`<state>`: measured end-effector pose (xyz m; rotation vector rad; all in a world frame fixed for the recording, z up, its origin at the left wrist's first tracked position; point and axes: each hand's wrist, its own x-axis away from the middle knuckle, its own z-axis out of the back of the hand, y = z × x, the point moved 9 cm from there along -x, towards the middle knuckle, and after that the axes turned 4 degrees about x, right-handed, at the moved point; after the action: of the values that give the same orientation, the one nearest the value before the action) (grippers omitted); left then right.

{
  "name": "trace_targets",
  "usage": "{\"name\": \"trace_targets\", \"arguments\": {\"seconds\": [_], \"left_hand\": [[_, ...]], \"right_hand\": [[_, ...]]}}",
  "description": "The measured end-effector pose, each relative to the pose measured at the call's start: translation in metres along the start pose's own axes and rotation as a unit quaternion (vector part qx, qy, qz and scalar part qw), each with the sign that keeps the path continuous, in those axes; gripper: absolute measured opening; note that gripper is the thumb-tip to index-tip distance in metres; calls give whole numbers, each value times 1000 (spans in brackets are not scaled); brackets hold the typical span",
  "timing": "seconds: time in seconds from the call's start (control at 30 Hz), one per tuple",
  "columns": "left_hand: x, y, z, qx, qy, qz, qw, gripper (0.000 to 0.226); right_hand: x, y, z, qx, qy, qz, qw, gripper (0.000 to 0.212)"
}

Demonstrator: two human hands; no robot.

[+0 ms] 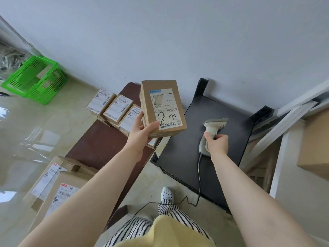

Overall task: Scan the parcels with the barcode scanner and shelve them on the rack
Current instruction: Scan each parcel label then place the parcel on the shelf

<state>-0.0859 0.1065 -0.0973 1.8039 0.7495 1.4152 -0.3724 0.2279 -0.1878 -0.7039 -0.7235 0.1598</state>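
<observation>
Cardboard makes the parcel (162,107) look stiff and light enough for one hand, best taken by its lower end as now, leaving the label clear. Right of centre, the right hand (217,143) curls round the scanner (211,134) handle; at centre, the left hand (142,132) pinches the parcel's lower corner, thumb on the label face, raised just beyond the scanner.

The left hand (140,134) holds a labelled parcel (162,107) above the brown surface (99,145); the right hand (218,144) grips the barcode scanner (211,131) over the black rack (187,148).
</observation>
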Motion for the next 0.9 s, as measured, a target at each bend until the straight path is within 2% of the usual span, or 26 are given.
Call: {"name": "trace_targets", "arguments": {"seconds": [0.07,0.13,0.23,0.33,0.4,0.47,0.63,0.9], "left_hand": [[4,1,0,4,2,-5,1000,72],[11,2,-1,10,-1,-12,1000,73],[23,2,-3,10,-10,-25,1000,73],[43,-2,-9,6,-24,-38,999,73],[60,-7,-11,8,-36,-45,998,72],[82,-14,-12,-3,-48,-51,998,74],[159,-54,-3,-42,-96,-45,993,101],[279,-163,-1,-87,-182,55,978,112]], "right_hand": [[2,-1,1,1,-7,-13,1000,55],[9,-5,9,17,20,-8,1000,60],[33,-27,19,-18,46,46,998,59],[75,-51,3,-133,-78,103,983,47],[111,-62,-11,-138,-189,133,963,63],[141,-55,-17,-109,-264,145,947,77],[207,7,11,-84,-340,142,926,44],[279,147,77,-37,-333,83,938,50]]}}
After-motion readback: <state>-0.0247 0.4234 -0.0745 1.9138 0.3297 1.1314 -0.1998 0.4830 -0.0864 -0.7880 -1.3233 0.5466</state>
